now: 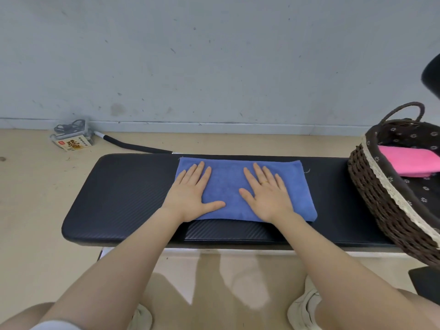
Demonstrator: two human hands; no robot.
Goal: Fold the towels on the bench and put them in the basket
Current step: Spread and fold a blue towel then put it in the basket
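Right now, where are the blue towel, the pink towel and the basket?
blue towel (pixel 228 184): head view, bare middle between the hands.
pink towel (pixel 409 160): head view, its flat top.
basket (pixel 376 194): head view, woven outer wall.

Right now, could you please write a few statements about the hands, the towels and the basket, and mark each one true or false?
1. Both hands, left hand and right hand, lie flat on the blue towel. True.
2. The blue towel is inside the basket. False: it lies on the black bench.
3. A pink towel is in the basket. True.
4. The basket stands at the bench's left end. False: it is at the right end.
5. The right hand wears a ring. True.
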